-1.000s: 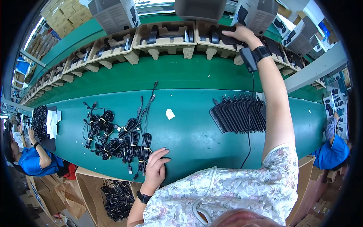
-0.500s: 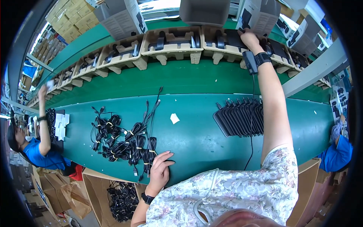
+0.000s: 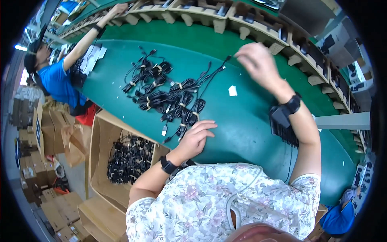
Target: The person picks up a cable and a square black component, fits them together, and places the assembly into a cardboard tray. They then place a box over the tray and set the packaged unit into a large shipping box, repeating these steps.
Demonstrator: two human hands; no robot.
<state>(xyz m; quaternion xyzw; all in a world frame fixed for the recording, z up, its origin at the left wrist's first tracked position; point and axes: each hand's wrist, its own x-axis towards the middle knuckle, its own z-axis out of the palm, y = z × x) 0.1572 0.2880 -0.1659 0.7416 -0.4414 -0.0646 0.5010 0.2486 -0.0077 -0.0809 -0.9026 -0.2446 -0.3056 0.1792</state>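
Note:
My left hand (image 3: 196, 139) lies at the near edge of the green table with its fingers stretched out, beside the tied black cables (image 3: 181, 103). Nothing shows in it. Several of these cable bundles are heaped to its left and beyond it, with loose plug ends sticking out. My right hand (image 3: 258, 66) hovers over the far side of the table, smeared by motion. Its fingers point left, a little apart, and I see nothing held. The tip of one cable is just left of its fingertips. Black flat devices (image 3: 284, 131) stand in a row, partly hidden under my right forearm.
Moulded cardboard trays (image 3: 258, 24) with black parts form a line along the far side. A carton (image 3: 96, 153) of more cables stands below the table's near edge. A co-worker in blue (image 3: 60, 80) reaches toward the trays at left. A white scrap (image 3: 232, 90) lies mid-table.
My right hand has left the tray and come back leftward toward the cables. The view has turned, shifting the scene. My left hand stays by the cables.

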